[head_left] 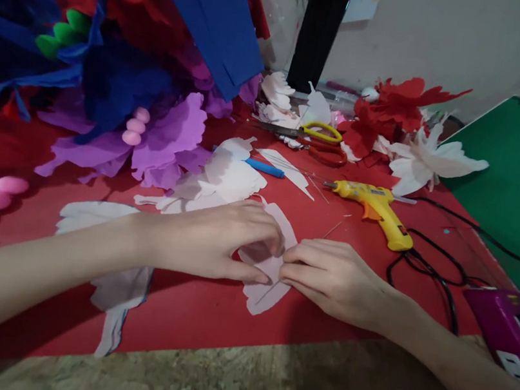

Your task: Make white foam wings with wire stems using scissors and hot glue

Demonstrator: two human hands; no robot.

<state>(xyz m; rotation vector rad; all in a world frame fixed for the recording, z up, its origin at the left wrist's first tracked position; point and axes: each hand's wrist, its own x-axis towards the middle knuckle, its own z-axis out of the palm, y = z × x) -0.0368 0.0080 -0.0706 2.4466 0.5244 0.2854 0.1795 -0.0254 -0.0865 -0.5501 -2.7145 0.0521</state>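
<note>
A pale white paper petal (pixel 260 299) with a scalloped lower edge lies on the red table top, between my two hands. My left hand (pixel 226 239) holds it from the left, the thumb pressed on its face and the fingers curled over its upper part. From the right, my right hand (pixel 333 277) pinches the petal's edge with its fingers pressed together; anything thin inside that pinch is hidden. Under my left forearm rests another white petal piece (pixel 126 289) with a narrow stem-like end. More white petals (pixel 224 173) are stacked just beyond my left hand.
A yellow glue gun (pixel 375 209) with a black cord lies at right, near a purple power strip (pixel 499 322). Scissors (pixel 321 132), a blue pen-like tool (pixel 264 168) and thin wires lie behind. Purple paper flowers (pixel 171 136) crowd the left; a phone (pixel 318 37) stands at the back.
</note>
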